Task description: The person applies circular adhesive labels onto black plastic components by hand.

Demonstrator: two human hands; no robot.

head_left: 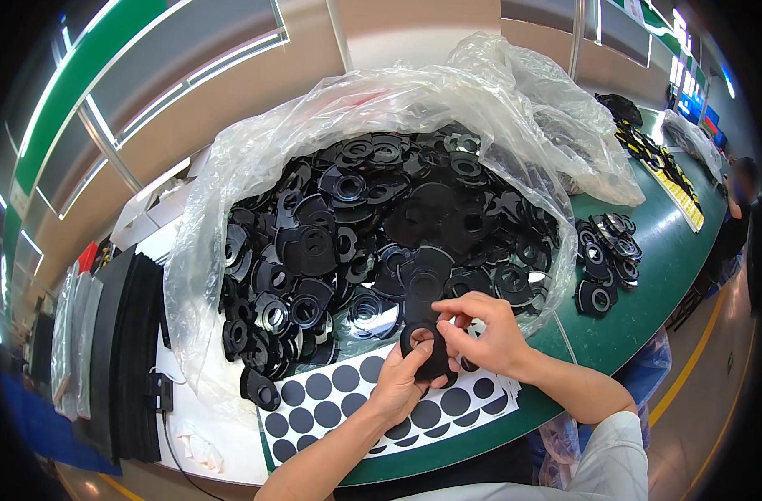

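Much of the black plastic part (425, 346) is hidden by the two hands closed around it; only a ringed end with a round hole and a flat dark body below it can be made out. The part is held just above the white sheet of black round stickers (347, 392), which lies at the near edge of the green worktop (648, 275). The left hand (397, 384) is wrapped around the part from below, its fingers clamped on it. The right hand (485, 334) is set on the part from above, thumb and forefinger pinched together at the ring's edge; whether a sticker is caught between them cannot be told. Just behind the hands, an open clear plastic bag (230, 225) is heaped with similar black parts, their shapes blurred where the film folds over them. A small pile of parts (606, 259) is seen to the right.
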